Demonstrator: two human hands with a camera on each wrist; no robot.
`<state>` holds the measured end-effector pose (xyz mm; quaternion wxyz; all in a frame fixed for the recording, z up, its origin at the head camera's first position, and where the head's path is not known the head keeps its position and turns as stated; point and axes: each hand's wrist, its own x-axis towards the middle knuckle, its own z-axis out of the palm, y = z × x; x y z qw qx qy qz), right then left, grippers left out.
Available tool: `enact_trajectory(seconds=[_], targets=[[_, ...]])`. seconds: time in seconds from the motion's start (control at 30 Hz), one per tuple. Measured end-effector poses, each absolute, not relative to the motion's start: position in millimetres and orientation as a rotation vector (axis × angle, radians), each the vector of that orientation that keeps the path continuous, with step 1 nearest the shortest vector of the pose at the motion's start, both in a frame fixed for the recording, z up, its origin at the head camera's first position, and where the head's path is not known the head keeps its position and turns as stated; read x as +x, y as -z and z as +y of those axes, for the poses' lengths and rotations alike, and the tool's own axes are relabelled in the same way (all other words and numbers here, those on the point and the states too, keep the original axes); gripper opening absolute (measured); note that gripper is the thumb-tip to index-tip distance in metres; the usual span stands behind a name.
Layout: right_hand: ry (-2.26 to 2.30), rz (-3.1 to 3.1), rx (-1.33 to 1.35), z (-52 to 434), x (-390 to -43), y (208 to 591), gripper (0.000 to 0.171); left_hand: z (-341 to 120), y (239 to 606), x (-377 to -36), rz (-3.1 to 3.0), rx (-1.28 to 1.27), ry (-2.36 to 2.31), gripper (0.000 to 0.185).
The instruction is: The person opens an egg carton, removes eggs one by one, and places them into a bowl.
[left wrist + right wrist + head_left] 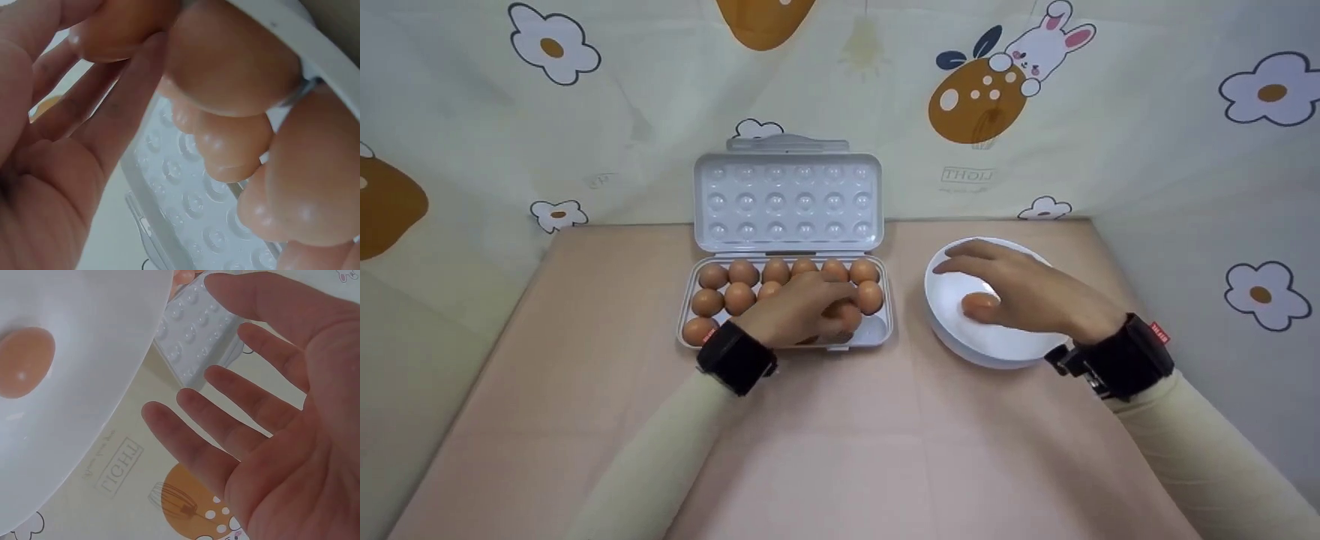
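My left hand (802,311) is over the front row of a plastic egg carton (684,319), pinching a brown egg (126,28) between thumb and fingers. That egg is close beside another egg (236,62) seated in the carton. Several brown eggs (739,298) fill the rows behind; the hand hides part of the front row. Over a white bowl (986,356) hovers my right hand (1027,292), fingers spread and holding nothing. One brown egg (25,363) lies inside the bowl, apart from the fingers in the right wrist view.
The carton's dimpled lid (789,201) stands open at the back, near the patterned cloth wall (840,97). The bowl sits right of the carton on a pink-beige tabletop (840,435). At the carton's front right, a bare bit of tray (874,330) shows.
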<state>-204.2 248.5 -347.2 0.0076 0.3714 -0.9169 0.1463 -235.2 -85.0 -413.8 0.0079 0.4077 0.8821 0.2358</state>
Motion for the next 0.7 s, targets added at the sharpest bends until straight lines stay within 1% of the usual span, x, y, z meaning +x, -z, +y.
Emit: enact_trajectory(seconds=[0.03, 0.07, 0.13, 0.2, 0.27, 0.4, 0.53, 0.7], targets=[[-0.477, -2.852, 1.159, 247, -204, 346, 0.052, -85, 412, -235, 2.771, 1.295, -0.789, 0.006], [-0.494, -2.835, 1.16, 246, -204, 346, 0.054, -86, 411, -235, 2.786, 1.309, -0.842, 0.012], [-0.534, -2.792, 1.167, 242, -203, 344, 0.059, -85, 408, -233, 2.788, 1.329, -0.976, 0.03], [-0.588, -2.746, 1.166, 236, -202, 343, 0.063, -83, 406, -231, 2.752, 1.312, -1.149, 0.036], [-0.662, -2.688, 1.162, 229, -202, 342, 0.067, -79, 405, -229, 2.709, 1.27, -1.331, 0.037], [-0.83, -2.561, 1.14, 215, -200, 345, 0.069, -69, 404, -225, 2.617, 1.222, -1.623, 0.036], [-0.979, -2.471, 1.117, 203, -201, 351, 0.067, -64, 402, -220, 2.448, 1.157, -1.816, 0.037], [-1.159, -2.373, 1.075, 191, -201, 360, 0.061, -60, 401, -216, 2.349, 1.074, -1.928, 0.038]])
